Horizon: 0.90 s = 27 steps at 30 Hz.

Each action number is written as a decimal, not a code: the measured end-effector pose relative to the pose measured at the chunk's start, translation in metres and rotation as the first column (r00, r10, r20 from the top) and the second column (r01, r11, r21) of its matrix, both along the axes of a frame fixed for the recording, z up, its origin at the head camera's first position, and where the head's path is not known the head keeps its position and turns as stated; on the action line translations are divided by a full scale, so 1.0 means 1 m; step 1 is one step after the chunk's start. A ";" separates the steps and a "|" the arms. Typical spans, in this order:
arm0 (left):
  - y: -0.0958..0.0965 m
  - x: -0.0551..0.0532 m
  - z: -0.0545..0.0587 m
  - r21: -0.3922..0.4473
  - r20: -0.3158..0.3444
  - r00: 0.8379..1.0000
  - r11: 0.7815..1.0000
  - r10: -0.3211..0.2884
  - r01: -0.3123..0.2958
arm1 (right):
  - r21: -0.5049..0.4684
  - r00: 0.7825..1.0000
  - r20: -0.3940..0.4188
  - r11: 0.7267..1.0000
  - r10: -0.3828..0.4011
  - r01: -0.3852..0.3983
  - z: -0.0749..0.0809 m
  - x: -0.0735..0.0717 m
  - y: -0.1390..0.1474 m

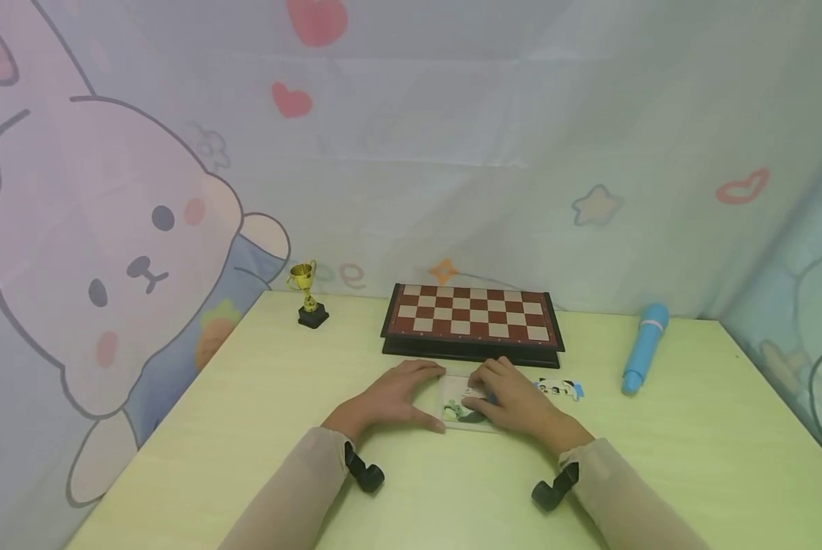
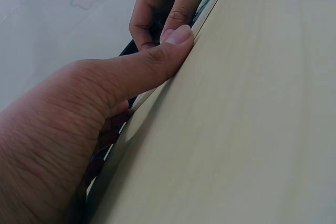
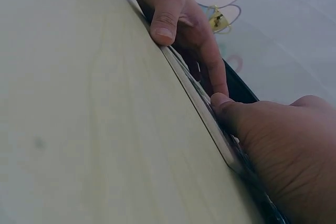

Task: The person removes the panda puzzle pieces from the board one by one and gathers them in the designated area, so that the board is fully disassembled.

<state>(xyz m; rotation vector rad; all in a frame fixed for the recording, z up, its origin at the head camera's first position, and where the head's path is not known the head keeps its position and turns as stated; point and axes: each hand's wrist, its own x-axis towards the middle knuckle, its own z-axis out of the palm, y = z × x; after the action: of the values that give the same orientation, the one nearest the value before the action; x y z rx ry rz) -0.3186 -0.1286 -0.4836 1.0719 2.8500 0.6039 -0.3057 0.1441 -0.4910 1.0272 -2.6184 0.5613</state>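
A thin, pale-framed picture puzzle board [image 1: 452,412] lies flat on the table, with green shapes printed at its near left. My left hand [image 1: 397,393] holds its left end, thumb at the near corner and fingers at the far one. Over the board's right part, my right hand [image 1: 514,401] has its thumb and fingers bent around a puzzle piece, of which only a bit of blue shows; the hand hides the rest. In the left wrist view, the left thumb [image 2: 152,64] rests on the board's near edge. Just right of the right hand lies a panda-patterned puzzle piece [image 1: 562,388].
Close behind the board stands a folded chessboard case [image 1: 473,317] with a black rim. A small gold trophy [image 1: 308,298] is at the back left. A blue toy microphone [image 1: 645,347] lies to the right. Printed cloth [image 1: 418,191] hangs behind the table [image 1: 425,496].
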 end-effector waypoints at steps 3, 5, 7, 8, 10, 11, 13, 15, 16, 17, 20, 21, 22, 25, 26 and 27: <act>0.000 0.002 0.001 0.007 0.011 1.000 1.000 0.003 -0.003 | -0.007 1.000 -0.003 1.000 0.003 -0.003 -0.001 0.000 0.000; 0.000 0.002 0.002 0.007 0.021 1.000 1.000 0.007 -0.007 | -0.012 1.000 -0.008 1.000 0.006 -0.006 -0.002 -0.001 0.000; 0.000 0.003 0.003 0.010 0.029 1.000 1.000 0.007 -0.008 | -0.017 1.000 -0.009 1.000 0.009 -0.009 -0.002 -0.001 0.000; 0.000 0.003 0.003 0.009 0.032 0.999 1.000 0.008 -0.008 | -0.020 1.000 -0.011 1.000 0.009 -0.009 -0.003 -0.001 0.000; 0.000 0.003 0.003 0.004 0.032 0.999 1.000 0.010 -0.010 | -0.027 1.000 -0.005 1.000 0.007 -0.007 -0.003 -0.001 0.000; 0.000 0.002 0.003 0.001 0.030 1.000 1.000 0.011 -0.011 | -0.031 1.000 0.000 1.000 0.006 -0.006 -0.002 -0.001 0.000; 0.000 0.002 0.002 0.001 0.024 1.000 1.000 0.009 -0.009 | -0.040 1.000 0.019 0.999 0.003 -0.002 -0.002 -0.001 0.000; 0.000 0.001 0.002 -0.001 0.024 1.000 1.000 0.010 -0.010 | -0.055 0.999 0.050 0.998 0.002 0.001 0.000 -0.001 -0.001; 0.000 0.001 0.002 -0.002 0.023 1.000 1.000 0.009 -0.009 | -0.064 0.998 0.066 0.998 0.003 0.002 0.000 0.000 -0.001; 0.000 0.001 0.002 -0.001 0.024 1.000 1.000 0.007 -0.007 | -0.072 0.997 0.081 0.997 0.004 0.002 0.001 0.000 0.000; 0.000 0.000 0.001 -0.001 0.023 1.000 1.000 0.004 -0.004 | -0.104 0.993 0.119 0.995 0.017 -0.005 0.003 0.001 0.000; 0.000 0.000 0.001 -0.002 0.020 1.000 1.000 0.003 -0.003 | -0.113 0.992 0.127 0.994 0.023 -0.009 0.003 0.002 0.000; 0.000 0.000 0.001 -0.003 0.018 1.000 1.000 0.003 -0.003 | -0.123 0.991 0.131 0.992 0.030 -0.014 0.004 0.002 0.001; -0.001 0.000 0.001 0.002 0.016 1.000 1.000 0.004 -0.004 | -0.141 0.990 0.129 0.989 0.056 -0.038 0.004 0.002 0.001; -0.001 0.001 0.000 0.004 0.017 1.000 1.000 0.003 -0.003 | -0.144 0.990 0.127 0.988 0.065 -0.047 0.004 0.002 0.001; -0.001 0.001 0.000 0.005 0.020 1.000 1.000 0.003 -0.003 | -0.144 0.990 0.123 0.988 0.073 -0.055 0.004 0.002 0.001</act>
<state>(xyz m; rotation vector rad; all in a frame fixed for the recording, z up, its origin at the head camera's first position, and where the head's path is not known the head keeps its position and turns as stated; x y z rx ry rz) -0.3179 -0.1293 -0.4840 1.0559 2.8349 0.6183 -0.3035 0.1450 -0.4873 1.0662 -2.6171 0.8400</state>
